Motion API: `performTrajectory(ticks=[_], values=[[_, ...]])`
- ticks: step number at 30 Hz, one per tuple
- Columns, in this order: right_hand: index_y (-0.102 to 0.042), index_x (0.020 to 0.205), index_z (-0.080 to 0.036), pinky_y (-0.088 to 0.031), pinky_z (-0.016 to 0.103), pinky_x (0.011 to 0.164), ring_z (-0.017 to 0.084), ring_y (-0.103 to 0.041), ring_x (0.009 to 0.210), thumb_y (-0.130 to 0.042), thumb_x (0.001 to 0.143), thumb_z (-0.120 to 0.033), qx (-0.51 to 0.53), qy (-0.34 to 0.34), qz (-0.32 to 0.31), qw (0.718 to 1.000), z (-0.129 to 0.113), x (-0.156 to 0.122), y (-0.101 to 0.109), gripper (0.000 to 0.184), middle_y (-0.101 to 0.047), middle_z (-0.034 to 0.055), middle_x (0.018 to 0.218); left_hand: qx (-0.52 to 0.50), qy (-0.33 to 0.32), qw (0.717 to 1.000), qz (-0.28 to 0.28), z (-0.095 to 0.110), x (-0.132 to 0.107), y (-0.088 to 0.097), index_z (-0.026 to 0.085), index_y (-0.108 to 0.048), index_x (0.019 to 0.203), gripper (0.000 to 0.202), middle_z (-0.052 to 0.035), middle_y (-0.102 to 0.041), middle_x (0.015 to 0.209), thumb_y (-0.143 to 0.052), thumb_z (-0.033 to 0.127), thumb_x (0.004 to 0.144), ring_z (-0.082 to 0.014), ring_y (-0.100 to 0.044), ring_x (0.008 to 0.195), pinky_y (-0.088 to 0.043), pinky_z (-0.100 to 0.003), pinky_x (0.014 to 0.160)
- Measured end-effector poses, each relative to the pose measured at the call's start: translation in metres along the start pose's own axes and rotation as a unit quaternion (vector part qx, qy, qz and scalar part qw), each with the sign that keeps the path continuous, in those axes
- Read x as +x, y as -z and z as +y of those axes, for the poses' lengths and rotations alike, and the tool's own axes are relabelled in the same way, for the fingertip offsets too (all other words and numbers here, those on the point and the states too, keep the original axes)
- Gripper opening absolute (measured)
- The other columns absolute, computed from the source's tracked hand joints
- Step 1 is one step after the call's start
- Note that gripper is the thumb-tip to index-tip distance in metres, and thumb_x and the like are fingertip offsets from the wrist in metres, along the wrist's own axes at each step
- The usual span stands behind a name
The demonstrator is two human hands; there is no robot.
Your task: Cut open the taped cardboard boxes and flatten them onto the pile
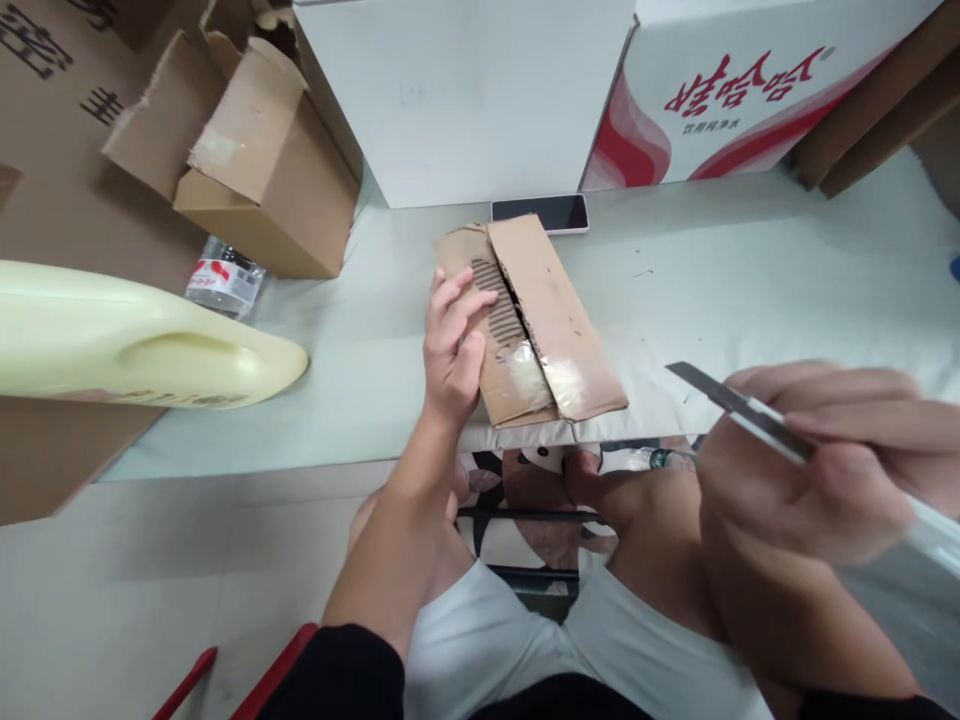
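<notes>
A small flattened cardboard box (559, 320) lies on the pale table cover, with a dark slit along it, an exposed corrugated patch and shiny clear tape near its front end. My left hand (454, 345) holds its left side, thumb and fingers pressed on the top face beside the corrugations. Off to the right, my right hand (825, 450) is closed around a utility knife (757, 415). The knife's blade is out, pointing up and left, apart from the cardboard. Part of the knife handle is hidden by the fingers.
A phone (540, 213) lies just behind the cardboard. White cartons (480, 100) line the back. At left stand an open brown box (270, 170), a plastic bottle (225, 278) and a large pale yellow bottle (135, 340). The table's front edge (300, 470) is above my knees.
</notes>
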State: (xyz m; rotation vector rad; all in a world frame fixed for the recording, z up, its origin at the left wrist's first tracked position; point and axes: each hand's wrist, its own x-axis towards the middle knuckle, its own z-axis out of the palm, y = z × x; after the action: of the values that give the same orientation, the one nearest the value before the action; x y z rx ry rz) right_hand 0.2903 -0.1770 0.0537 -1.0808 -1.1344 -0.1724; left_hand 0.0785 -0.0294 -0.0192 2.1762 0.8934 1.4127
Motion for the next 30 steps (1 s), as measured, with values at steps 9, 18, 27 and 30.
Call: performTrajectory(ticks=[9,18,27,30], values=[[-0.064,0.118,-0.020,-0.052,0.039,0.069,0.023,-0.063,0.075,-0.060,0.077,-0.025,-0.352,-0.199,-0.295,0.865,0.116,-0.026,0.001,0.041,-0.071,0.0101,0.094,-0.095,0.171,0.981,0.001,-0.045,-0.001,0.022,0.032,-0.056,0.131,0.063,-0.0103,-0.041,0.168,-0.056,0.079,0.090,-0.0326,-0.051,0.149,-0.052,-0.046,0.116],[-0.066,0.133,-0.019,-0.047,0.059,0.114,0.035,-0.062,0.131,-0.057,0.091,-0.041,-0.175,-0.165,-0.393,0.888,0.110,-0.037,-0.014,0.049,-0.069,0.0172,0.137,-0.145,0.216,0.966,0.008,-0.054,-0.008,0.018,0.034,-0.050,0.136,0.067,-0.0125,-0.055,0.154,-0.066,0.075,0.084,-0.0303,-0.068,0.126,-0.063,-0.041,0.094],[-0.019,0.163,-0.035,-0.064,0.047,0.092,0.029,-0.069,0.127,-0.069,0.079,-0.079,0.091,-0.284,-0.273,0.915,0.121,-0.048,-0.014,0.107,-0.060,0.0137,0.149,-0.229,0.278,0.931,-0.055,-0.066,-0.007,0.029,0.033,-0.053,0.144,0.054,-0.0092,-0.072,0.139,-0.054,0.051,0.093,-0.0313,-0.075,0.119,-0.062,-0.050,0.100],[-0.018,0.162,-0.038,-0.065,0.046,0.084,0.029,-0.073,0.116,-0.078,0.076,-0.072,0.102,-0.313,-0.262,0.907,0.120,-0.049,-0.014,0.111,-0.066,0.0119,0.140,-0.147,0.282,0.945,-0.071,-0.059,-0.009,0.020,0.028,-0.060,0.140,0.058,-0.0147,-0.057,0.157,-0.065,0.055,0.089,-0.0354,-0.060,0.142,-0.051,-0.054,0.115]])
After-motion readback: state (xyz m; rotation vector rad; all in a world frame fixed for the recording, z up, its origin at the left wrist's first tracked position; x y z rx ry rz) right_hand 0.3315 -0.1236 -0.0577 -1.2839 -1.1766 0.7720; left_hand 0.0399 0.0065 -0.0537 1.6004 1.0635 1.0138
